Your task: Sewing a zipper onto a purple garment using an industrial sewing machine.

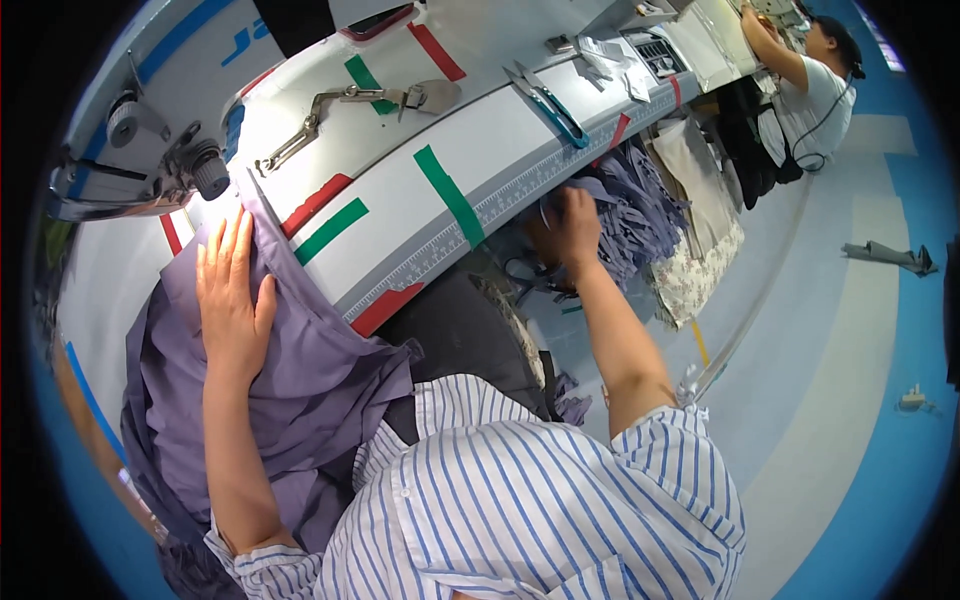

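My left hand (232,290) lies flat, fingers stretched out, on a large piece of purple fabric (300,390). The fabric spreads over the left end of the table and hangs down toward my lap. Its upper edge reaches the head of a sewing machine (190,165), just beyond my fingertips. At the table's front edge my right hand (575,228) is closed, its fingers bent. What it holds, if anything, I cannot make out. Right beside it hangs a bundle of purple fabric strips (635,215).
Teal-handled scissors (550,105) and a jointed metal attachment (312,120) lie on the table, which has a ruler strip (540,180) and green and red tape. Beige and floral cloth (700,250) hangs at the right. A person (815,90) works at the far right.
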